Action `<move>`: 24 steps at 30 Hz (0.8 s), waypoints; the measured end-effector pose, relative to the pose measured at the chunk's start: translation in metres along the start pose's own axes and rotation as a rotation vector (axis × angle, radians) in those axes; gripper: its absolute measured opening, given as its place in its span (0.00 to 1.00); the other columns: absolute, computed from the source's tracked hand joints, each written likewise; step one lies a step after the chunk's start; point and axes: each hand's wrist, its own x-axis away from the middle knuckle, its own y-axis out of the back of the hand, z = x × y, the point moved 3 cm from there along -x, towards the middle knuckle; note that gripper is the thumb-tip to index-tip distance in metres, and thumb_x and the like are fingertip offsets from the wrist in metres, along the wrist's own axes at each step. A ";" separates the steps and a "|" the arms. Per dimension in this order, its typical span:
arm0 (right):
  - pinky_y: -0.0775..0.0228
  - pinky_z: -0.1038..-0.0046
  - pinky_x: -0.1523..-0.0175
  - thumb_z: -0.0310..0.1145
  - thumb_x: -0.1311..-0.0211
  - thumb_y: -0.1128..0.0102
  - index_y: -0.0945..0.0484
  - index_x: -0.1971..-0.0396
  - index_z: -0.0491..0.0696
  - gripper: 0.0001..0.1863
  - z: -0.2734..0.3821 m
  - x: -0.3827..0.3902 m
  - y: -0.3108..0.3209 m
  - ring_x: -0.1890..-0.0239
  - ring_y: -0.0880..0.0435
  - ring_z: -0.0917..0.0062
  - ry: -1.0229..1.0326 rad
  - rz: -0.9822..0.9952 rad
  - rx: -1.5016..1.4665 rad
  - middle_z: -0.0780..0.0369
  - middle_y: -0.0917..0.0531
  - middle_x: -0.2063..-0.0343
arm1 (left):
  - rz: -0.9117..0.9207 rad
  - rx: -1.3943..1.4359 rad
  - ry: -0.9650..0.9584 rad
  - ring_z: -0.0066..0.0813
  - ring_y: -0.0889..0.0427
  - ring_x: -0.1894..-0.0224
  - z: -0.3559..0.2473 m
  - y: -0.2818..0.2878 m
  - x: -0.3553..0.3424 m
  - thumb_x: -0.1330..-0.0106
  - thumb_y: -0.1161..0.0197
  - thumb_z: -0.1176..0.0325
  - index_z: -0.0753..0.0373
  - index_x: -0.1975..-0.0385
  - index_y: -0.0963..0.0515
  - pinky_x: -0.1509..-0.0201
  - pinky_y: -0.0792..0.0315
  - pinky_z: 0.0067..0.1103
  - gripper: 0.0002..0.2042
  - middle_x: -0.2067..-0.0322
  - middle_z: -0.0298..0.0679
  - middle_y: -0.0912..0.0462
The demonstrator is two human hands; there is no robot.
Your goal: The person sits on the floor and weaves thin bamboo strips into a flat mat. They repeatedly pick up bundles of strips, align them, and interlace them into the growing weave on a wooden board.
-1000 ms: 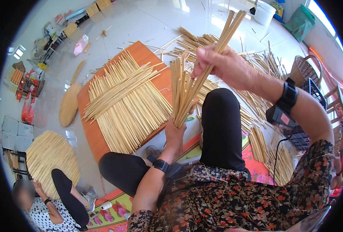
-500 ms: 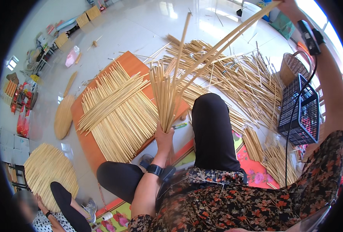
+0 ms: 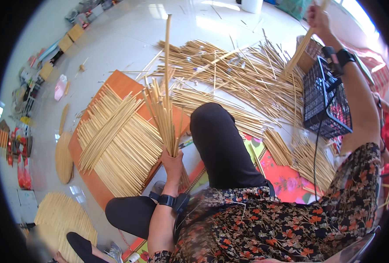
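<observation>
My left hand (image 3: 172, 162), between my knees, is closed around the lower part of a bundle of dry stalks (image 3: 163, 109). The bundle stands nearly upright, its tops fanned out, and one stalk (image 3: 167, 52) rises well above the others. High at the far right, my right hand (image 3: 319, 21) grips a few long stalks (image 3: 298, 55). These slant downward, apart from the bundle, toward the right end of the loose stalks on the floor. Just left of my left hand, a low orange-brown board (image 3: 126, 81) carries a flat layer of stalks (image 3: 133, 153) with more laid crosswise on it.
Loose stalks (image 3: 242, 74) cover the floor ahead. At right stand a dark plastic crate (image 3: 326, 101) and a wicker basket (image 3: 306, 57); a black cable (image 3: 318, 149) hangs nearby. A flowered mat (image 3: 286, 179) lies under me. At lower left another person sits by a round stalk mat (image 3: 65, 217).
The long stalks in my right hand have come away from the bundle and now hang down at the right. My left hand keeps its hold. The view has shifted.
</observation>
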 end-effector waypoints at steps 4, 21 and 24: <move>0.41 0.72 0.81 0.48 0.27 0.45 0.19 0.67 0.48 0.18 -0.106 0.096 -0.064 0.84 0.33 0.83 0.192 0.442 0.708 0.69 0.29 0.85 | 0.007 0.002 0.028 0.27 0.20 0.64 -0.001 0.015 0.003 0.39 0.33 0.78 0.66 0.56 0.25 0.56 0.25 0.25 0.13 0.67 0.39 0.20; 0.19 0.56 0.58 0.39 0.38 0.35 0.12 0.68 0.46 0.12 -0.308 0.481 0.213 0.63 0.11 0.54 -0.480 0.752 1.693 0.50 0.11 0.69 | 0.170 -0.064 0.085 0.20 0.20 0.63 -0.009 -0.004 0.019 0.37 0.32 0.78 0.65 0.52 0.23 0.59 0.24 0.21 0.14 0.65 0.34 0.20; 0.24 0.55 0.43 0.39 0.57 0.18 0.17 0.50 0.46 0.31 -0.302 0.486 0.211 0.44 0.17 0.54 -0.664 0.916 1.595 0.48 0.17 0.47 | 0.184 -0.028 0.121 0.23 0.19 0.59 0.005 0.003 0.020 0.37 0.32 0.77 0.64 0.47 0.24 0.54 0.24 0.23 0.18 0.62 0.37 0.17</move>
